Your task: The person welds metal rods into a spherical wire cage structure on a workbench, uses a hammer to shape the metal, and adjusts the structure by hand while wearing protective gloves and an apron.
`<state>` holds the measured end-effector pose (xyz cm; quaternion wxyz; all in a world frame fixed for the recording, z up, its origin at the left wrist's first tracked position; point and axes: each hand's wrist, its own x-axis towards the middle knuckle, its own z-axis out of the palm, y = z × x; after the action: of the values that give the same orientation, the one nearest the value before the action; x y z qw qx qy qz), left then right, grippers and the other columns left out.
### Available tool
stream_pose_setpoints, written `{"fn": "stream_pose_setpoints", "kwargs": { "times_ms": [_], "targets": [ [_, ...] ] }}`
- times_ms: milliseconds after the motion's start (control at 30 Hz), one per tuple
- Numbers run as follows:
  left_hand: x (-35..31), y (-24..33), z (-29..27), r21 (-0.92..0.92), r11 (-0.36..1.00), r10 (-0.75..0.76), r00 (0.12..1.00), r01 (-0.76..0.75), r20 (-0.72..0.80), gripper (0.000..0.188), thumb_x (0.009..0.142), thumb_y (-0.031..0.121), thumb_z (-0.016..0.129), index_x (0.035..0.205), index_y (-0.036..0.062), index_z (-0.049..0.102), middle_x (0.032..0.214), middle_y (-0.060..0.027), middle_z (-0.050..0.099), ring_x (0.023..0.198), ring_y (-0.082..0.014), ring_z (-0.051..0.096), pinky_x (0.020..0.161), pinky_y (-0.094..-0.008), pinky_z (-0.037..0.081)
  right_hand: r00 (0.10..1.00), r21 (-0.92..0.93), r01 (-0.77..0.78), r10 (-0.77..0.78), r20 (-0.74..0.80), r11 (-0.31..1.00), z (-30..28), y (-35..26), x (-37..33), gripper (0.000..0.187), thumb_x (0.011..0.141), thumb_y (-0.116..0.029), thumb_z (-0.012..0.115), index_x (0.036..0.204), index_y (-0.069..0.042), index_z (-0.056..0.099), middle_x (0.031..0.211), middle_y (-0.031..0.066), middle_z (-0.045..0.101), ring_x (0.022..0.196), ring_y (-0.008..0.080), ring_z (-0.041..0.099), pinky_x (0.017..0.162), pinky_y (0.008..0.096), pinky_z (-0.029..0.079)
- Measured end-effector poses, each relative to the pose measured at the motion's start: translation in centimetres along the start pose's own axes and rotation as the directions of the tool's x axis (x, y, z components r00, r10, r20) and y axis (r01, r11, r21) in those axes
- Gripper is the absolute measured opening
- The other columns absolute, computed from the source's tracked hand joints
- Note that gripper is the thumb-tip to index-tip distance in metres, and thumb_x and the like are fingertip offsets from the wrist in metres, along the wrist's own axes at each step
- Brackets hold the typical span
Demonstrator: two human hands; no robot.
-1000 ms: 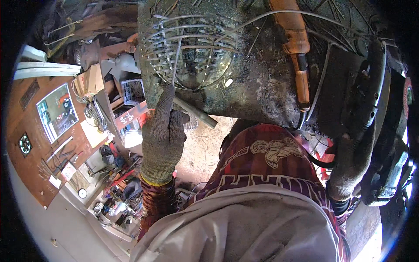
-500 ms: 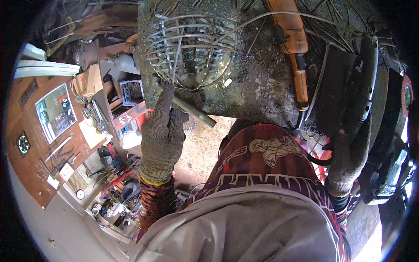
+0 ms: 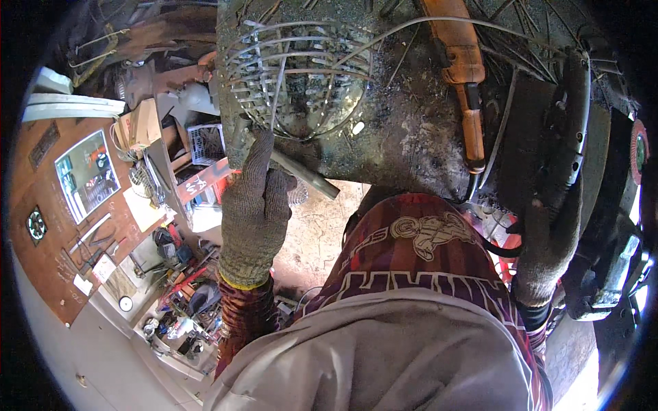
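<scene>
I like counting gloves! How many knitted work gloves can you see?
2. The left grey knitted glove is on the hand at the round wire cage; the right grey knitted glove grips a dark grinder handle. More could be hidden.

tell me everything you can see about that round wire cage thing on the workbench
The wire cage is a domed guard of thin, pale metal rods: curved hoops crossed by ribs, with short cross-pieces along its left side. It looks bare and dull. It lies on the dark, gritty workbench at its left end, the surface showing through its gaps. The gloved left hand reaches up to its lower left rim, fingers at a rod there. A long loose wire arcs over it.
</scene>
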<state>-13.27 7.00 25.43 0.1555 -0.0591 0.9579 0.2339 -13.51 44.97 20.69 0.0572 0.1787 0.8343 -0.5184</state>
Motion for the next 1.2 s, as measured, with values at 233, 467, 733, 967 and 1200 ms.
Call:
{"fn": "stream_pose_setpoints", "kwargs": {
  "times_ms": [233,467,733,967,1200],
  "targets": [
    [0.1,0.1,0.2,-0.017,1.0,0.006,0.999,-0.007,-0.039,0.052,0.103,0.01,0.053,0.153,0.0032,0.044,0.077,-0.0107,0.072,0.071,-0.0244,0.072,0.067,-0.0389,0.056,0.997,0.094,-0.077,0.078,-0.004,0.993,-0.3,0.5,0.1,0.067,0.096,0.0,0.059,0.157,0.003,0.032,0.145,0.022,0.055,0.128,0.029,0.059,0.105,0.0405,0.051],
    [0.2,1.5,-0.2,-0.06,0.985,-0.159,0.987,0.16,0.018,0.053,0.103,0.012,0.052,0.154,0.005,0.043,0.077,-0.0101,0.072,0.066,-0.0219,0.069,0.064,-0.0371,0.055,0.98,0.01,0.163,-0.161,-0.119,0.987,-0.4,1.0,0.5,0.058,0.097,0.001,0.06,0.152,0.005,0.042,0.129,0.0168,0.066,0.1,0.0165,0.067,0.079,0.0266,0.056],
    [0.0,0.6,0.3,-0.089,0.995,-0.053,0.997,0.048,-0.053,0.052,0.104,0.011,0.051,0.155,0.0056,0.043,0.078,-0.0092,0.071,0.063,-0.0184,0.066,0.059,-0.0353,0.054,1.0,0.08,0.008,-0.007,-0.012,0.997,-0.4,-0.1,0.8,0.067,0.093,0.005,0.056,0.156,0.006,0.033,0.147,0.0223,0.054,0.131,0.0279,0.057,0.108,0.0399,0.048],
    [-0.2,0.6,0.1,-0.121,0.992,-0.031,0.999,0.027,-0.035,0.058,0.103,0.012,0.051,0.159,0.0117,0.038,0.086,-0.0061,0.073,0.055,-0.0074,0.057,0.048,-0.0251,0.047,0.998,0.026,-0.065,0.065,0.002,0.998,-0.3,-0.2,0.9,0.067,0.093,0.005,0.055,0.156,0.006,0.034,0.15,0.0216,0.052,0.133,0.0283,0.056,0.11,0.0399,0.046],
    [0.0,1.3,0.0,-0.121,0.987,-0.107,0.994,0.104,-0.02,0.054,0.103,0.009,0.051,0.156,0.0068,0.041,0.078,-0.0096,0.071,0.057,-0.015,0.063,0.054,-0.0323,0.051,1.0,0.034,-0.006,0.007,-0.015,0.999,-0.6,1.1,0.9,0.066,0.094,0.001,0.061,0.154,0.007,0.036,0.145,0.0216,0.056,0.131,0.0266,0.057,0.108,0.0388,0.047]
  ]
}}
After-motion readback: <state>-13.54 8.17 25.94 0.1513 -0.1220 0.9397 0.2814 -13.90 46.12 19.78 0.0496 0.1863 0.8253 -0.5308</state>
